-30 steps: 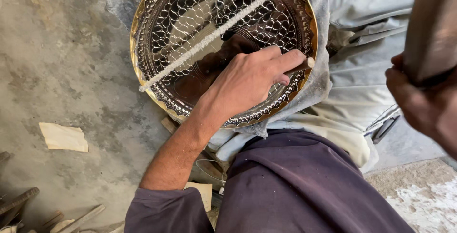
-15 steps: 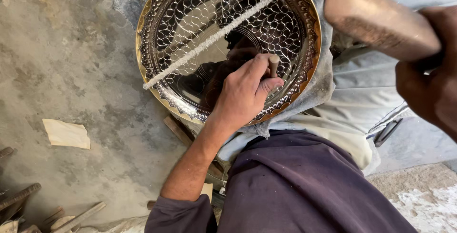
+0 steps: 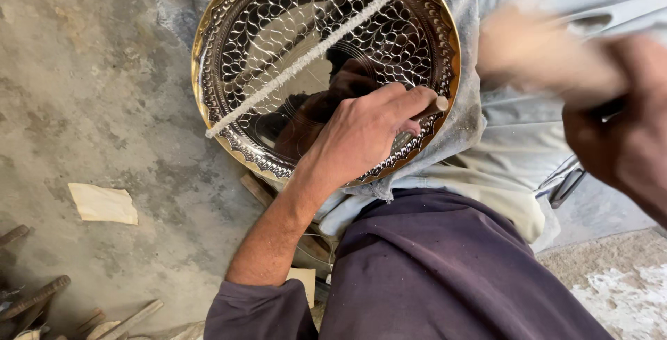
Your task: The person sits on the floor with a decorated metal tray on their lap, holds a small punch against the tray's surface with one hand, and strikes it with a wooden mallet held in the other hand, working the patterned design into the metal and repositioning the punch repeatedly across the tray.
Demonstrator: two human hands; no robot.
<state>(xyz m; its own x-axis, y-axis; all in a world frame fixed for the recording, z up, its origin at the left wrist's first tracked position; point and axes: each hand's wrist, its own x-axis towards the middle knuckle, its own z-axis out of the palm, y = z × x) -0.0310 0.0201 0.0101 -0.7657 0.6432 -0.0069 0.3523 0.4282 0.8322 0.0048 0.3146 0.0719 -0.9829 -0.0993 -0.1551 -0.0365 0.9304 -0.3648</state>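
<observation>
Gripping a thin metal punch (image 3: 425,110), the left hand (image 3: 361,138) stays planted on the patterned brass tray (image 3: 229,27) in the lap — while the right hand (image 3: 618,131), closed round a wooden mallet (image 3: 535,51), now blurs lower than half a second ago.

The person wears a dark purple sleeve (image 3: 257,309), matching trousers, bare forearms showing.

Left hand (image 3: 361,138) gripping a thin metal punch (image 3: 432,107) against a round engraved brass tray (image 3: 229,27), right hand (image 3: 618,131) clutching a blurred wooden mallet (image 3: 535,51), white cord (image 3: 313,51) across the tray
</observation>
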